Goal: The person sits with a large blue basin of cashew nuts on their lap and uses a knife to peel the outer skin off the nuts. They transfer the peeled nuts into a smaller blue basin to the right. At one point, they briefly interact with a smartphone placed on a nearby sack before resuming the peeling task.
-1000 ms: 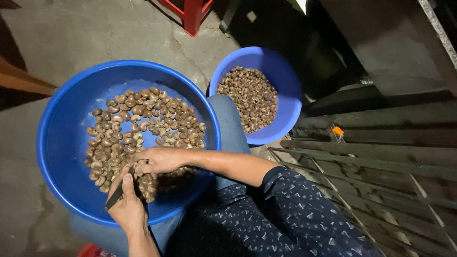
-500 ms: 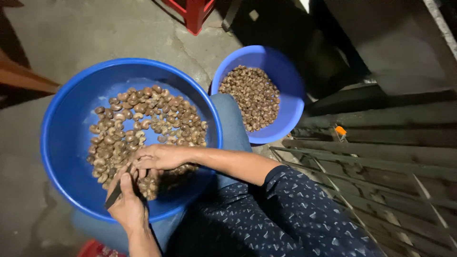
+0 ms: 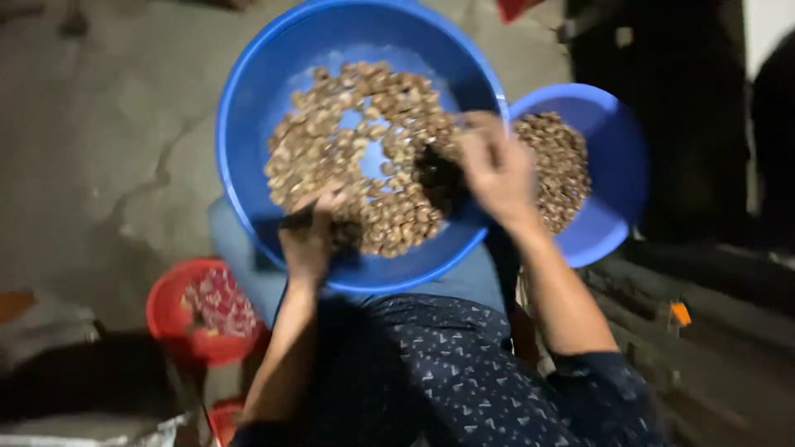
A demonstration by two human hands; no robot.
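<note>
A large blue basin (image 3: 248,165) rests on my lap and holds several brown, shell-like nuts (image 3: 348,141). My left hand (image 3: 310,240) sits at the basin's near side, closed around a dark, blade-like tool (image 3: 296,220). My right hand (image 3: 495,165) is blurred over the big basin's right rim, between it and a smaller blue basin (image 3: 617,165) that holds more of the same brown pieces (image 3: 555,161). Its fingers are curled, and whether they hold anything is hidden by the blur.
A red basket (image 3: 170,310) with something red and patterned inside stands on the floor at my lower left. Cracked concrete floor (image 3: 108,149) spreads to the left. A small orange object (image 3: 680,313) lies at the right. Dark shapes fill the far right.
My right hand has left the spot beside my left hand and swung right, to the big basin's rim near the smaller basin. The view has tilted, bringing a red basket into sight.
</note>
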